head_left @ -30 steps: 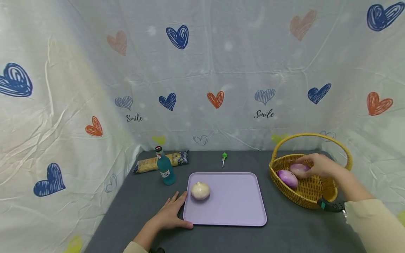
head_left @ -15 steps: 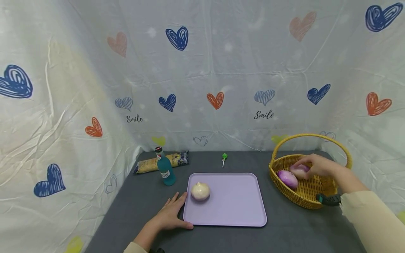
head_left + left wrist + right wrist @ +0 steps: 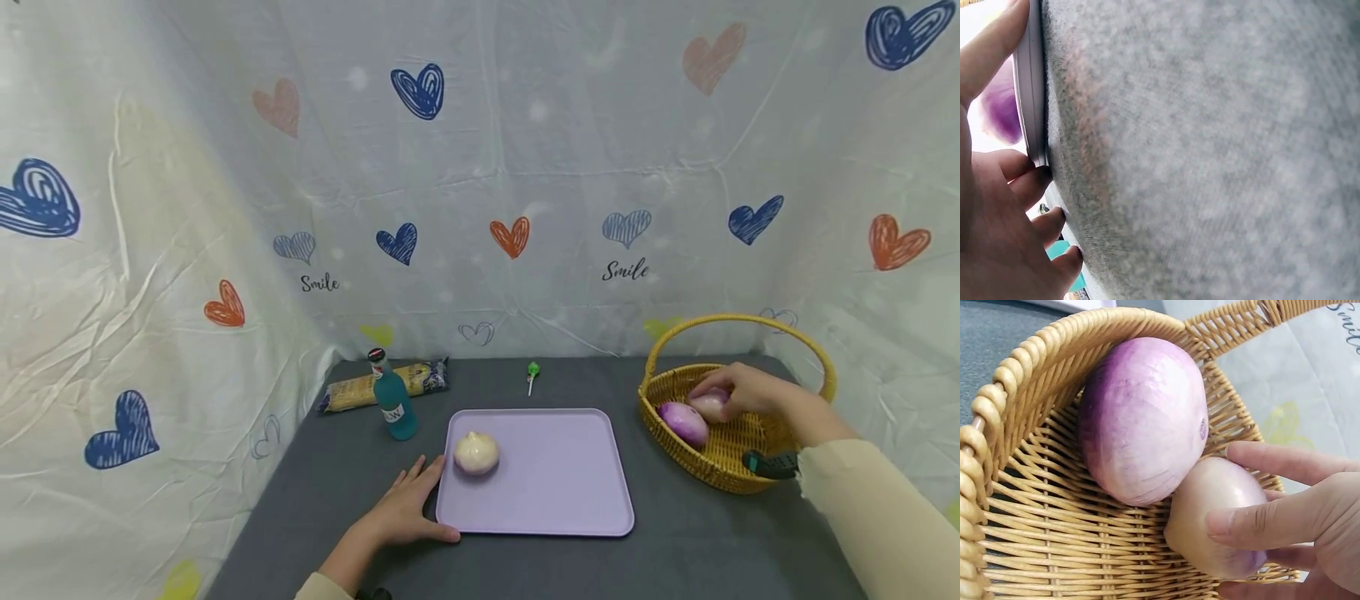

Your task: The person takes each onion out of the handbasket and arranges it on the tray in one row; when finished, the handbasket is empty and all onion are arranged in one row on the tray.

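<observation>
On the right, my right hand (image 3: pixel 757 393) reaches into a yellow wicker basket (image 3: pixel 693 468) and holds a pale onion (image 3: pixel 1210 487) tinged with purple. Its thumb lies on the near side in the right wrist view, fingers around the far side. Beside that onion rests a larger purple onion (image 3: pixel 1141 419), inside the basket wall. My left hand (image 3: pixel 401 510) is spread at the left edge of a lilac tray (image 3: pixel 555 475), thumb at the near corner and fingertips along the side. A whitish onion (image 3: pixel 476 453) sits at the tray's left.
Behind the left hand stands a teal bottle (image 3: pixel 392 402) with a dark cap. A long yellow packet (image 3: pixel 350 393) lies behind the bottle, and a green lollipop (image 3: pixel 533 370) lies beyond the tray. The basket's tall handle (image 3: pixel 738 318) arches over it. A heart-printed curtain (image 3: pixel 480 167) closes off the back.
My right hand has shifted slightly left over the pale onion in the basket, its fingers settling around it. The left hand and tray stay in place.
</observation>
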A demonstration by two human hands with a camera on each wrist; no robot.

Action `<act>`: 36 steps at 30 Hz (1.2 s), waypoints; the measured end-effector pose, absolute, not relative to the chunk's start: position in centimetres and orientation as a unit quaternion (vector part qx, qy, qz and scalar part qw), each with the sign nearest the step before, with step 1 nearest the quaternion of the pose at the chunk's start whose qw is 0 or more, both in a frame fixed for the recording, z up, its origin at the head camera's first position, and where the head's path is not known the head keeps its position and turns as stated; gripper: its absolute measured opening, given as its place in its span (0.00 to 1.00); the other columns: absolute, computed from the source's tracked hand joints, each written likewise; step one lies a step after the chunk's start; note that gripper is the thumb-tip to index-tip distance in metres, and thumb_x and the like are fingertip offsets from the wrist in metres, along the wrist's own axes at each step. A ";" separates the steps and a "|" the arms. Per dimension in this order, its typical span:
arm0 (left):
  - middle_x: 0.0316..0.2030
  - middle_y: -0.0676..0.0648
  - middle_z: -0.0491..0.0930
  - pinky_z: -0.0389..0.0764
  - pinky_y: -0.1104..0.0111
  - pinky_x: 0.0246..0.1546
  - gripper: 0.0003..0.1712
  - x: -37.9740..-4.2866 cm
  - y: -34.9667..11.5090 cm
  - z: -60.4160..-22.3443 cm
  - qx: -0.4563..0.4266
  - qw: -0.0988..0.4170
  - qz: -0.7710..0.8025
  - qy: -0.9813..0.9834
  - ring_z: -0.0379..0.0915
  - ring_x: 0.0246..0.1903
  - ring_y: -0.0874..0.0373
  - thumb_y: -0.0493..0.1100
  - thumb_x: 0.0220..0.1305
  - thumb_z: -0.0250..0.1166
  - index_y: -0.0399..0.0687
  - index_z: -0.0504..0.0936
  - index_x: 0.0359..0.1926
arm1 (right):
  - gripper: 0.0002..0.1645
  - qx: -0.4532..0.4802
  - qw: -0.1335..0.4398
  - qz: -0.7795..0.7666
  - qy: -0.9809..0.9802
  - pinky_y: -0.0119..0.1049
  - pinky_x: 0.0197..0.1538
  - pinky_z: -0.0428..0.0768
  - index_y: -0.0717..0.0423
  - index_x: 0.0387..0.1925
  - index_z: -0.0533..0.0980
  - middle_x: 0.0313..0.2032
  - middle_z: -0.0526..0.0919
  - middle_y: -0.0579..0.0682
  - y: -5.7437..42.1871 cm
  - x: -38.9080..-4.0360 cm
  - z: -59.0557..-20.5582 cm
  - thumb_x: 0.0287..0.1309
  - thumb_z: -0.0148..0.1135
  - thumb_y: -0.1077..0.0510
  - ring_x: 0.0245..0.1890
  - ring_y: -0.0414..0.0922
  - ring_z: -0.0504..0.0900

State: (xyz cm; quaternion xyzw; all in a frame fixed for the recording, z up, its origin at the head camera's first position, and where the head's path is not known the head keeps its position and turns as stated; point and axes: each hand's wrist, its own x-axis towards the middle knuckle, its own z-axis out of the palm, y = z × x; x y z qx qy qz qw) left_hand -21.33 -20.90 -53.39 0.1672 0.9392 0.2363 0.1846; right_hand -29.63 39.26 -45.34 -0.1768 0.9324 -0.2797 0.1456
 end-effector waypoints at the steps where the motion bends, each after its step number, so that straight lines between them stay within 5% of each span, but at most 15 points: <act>1: 0.79 0.43 0.51 0.42 0.35 0.74 0.73 -21.3 -20.9 -53.4 0.167 0.186 0.236 0.939 0.37 0.79 0.37 0.76 0.43 0.74 0.48 0.50 0.81 | 0.25 -0.178 0.145 -0.282 0.932 0.33 0.41 0.75 0.55 0.53 0.84 0.55 0.82 0.62 39.3 -29.7 -45.4 0.50 0.72 0.67 0.43 0.48 0.76; 24: 0.79 0.41 0.52 0.43 0.34 0.73 0.72 -21.2 -21.0 -53.3 0.180 0.174 0.241 0.938 0.39 0.79 0.37 0.74 0.44 0.74 0.46 0.50 0.80 | 0.22 -0.194 0.084 -0.252 0.944 0.33 0.45 0.78 0.51 0.55 0.84 0.57 0.82 0.62 38.8 -28.8 -43.5 0.58 0.70 0.63 0.52 0.54 0.80; 36: 0.79 0.41 0.52 0.43 0.35 0.74 0.72 -21.2 -21.0 -53.4 0.180 0.174 0.242 0.938 0.39 0.79 0.37 0.74 0.44 0.74 0.46 0.50 0.80 | 0.24 -0.198 0.037 -0.248 0.948 0.30 0.40 0.77 0.49 0.57 0.83 0.58 0.83 0.59 38.7 -27.5 -43.0 0.58 0.71 0.63 0.45 0.45 0.78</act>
